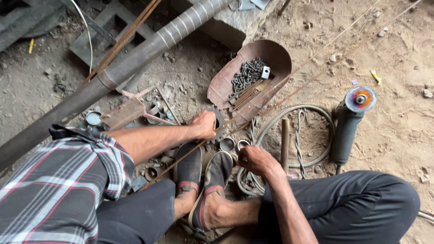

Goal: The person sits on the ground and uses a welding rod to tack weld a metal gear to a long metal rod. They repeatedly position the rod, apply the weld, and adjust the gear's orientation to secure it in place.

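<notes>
Both hands low, left hand (203,124) gripping sprocket (219,124); right hand (254,159) fisted

Dusty dirt floor (398,131) — on it an angle grinder (349,122), long pipe (131,63), rusty scoop (253,77) of bolts.

— What sits around the left hand (203,124)?
— It grips a toothed sprocket (219,123). Just beyond it lies a curved metal tray (226,81) with bolts (246,74) in it.
— And the right hand (255,159)?
— Two short rings (233,144) lie between the hands; a hammer handle (285,142) lies just right of it, an angle grinder (350,119) farther right.
</notes>
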